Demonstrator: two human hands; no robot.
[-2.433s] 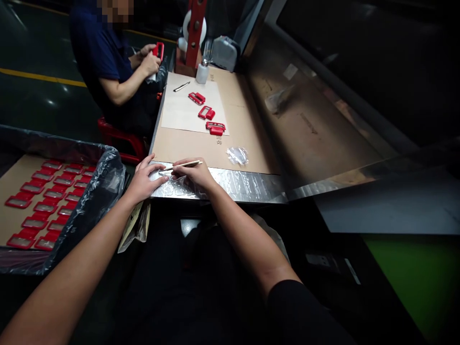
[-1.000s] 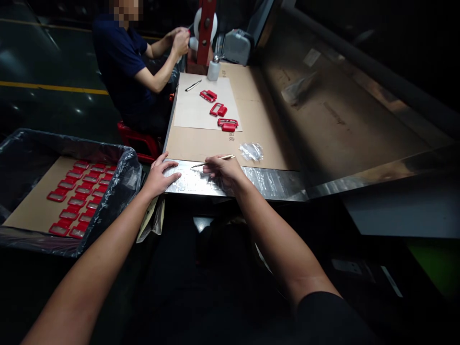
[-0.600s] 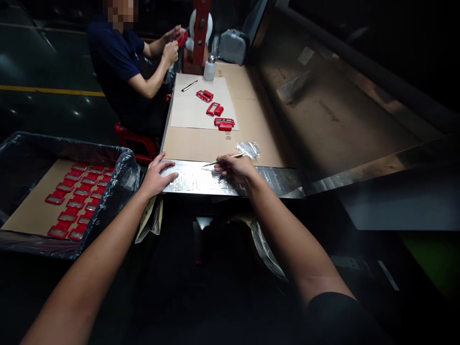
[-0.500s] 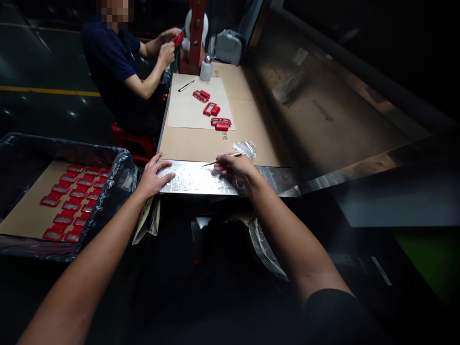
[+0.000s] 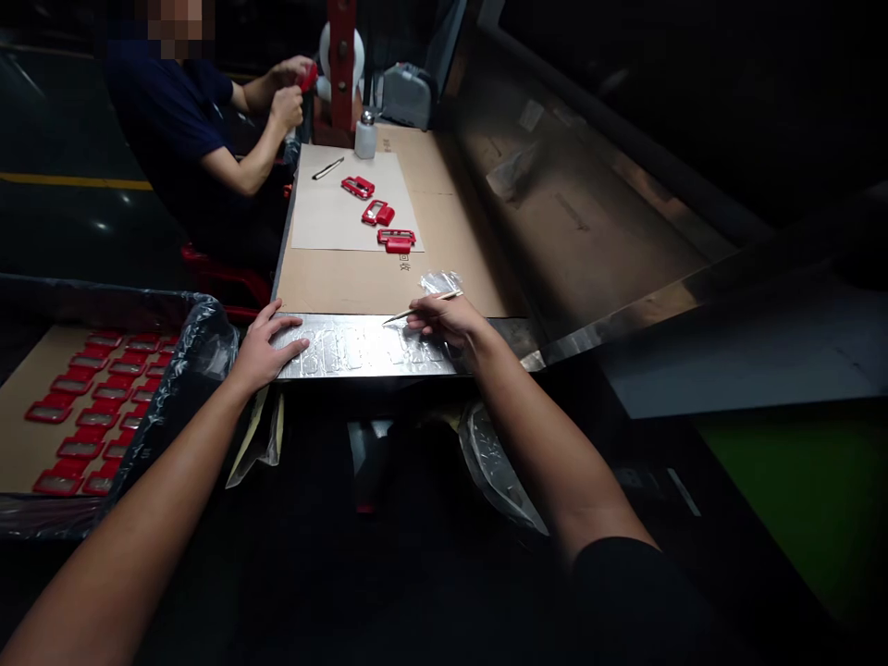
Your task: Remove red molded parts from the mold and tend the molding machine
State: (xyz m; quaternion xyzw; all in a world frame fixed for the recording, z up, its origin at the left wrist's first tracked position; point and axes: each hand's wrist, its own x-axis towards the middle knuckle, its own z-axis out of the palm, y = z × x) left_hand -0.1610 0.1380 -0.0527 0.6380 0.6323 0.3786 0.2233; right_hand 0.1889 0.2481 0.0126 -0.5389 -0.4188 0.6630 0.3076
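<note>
My left hand (image 5: 264,350) lies with spread fingers on the left end of a shiny metal strip (image 5: 367,367) along the table's near edge. Clear film pieces (image 5: 333,351) with rounded rectangular outlines cover parts of the strip. Above its middle, my right hand (image 5: 448,320) is closed round a thin, pale, pointed stick (image 5: 398,317), held like a pen. The stick's tip points left, close to the strip; whether it touches, I cannot tell. Just beyond my right hand is a crumpled clear plastic piece (image 5: 441,281).
Several red plastic frames (image 5: 378,214) and a craft knife (image 5: 327,168) lie on white card. Behind stands a pump bottle (image 5: 365,139). At left, a plastic-lined bin (image 5: 201,319) holds rows of red frames. A co-worker (image 5: 170,111) sits beyond, holding a red part. A slanted panel (image 5: 597,222) borders the right.
The view has turned to the right, so the scene sits further left. My right hand and the stick have shifted slightly right along the strip. My left hand stays at the strip's left end.
</note>
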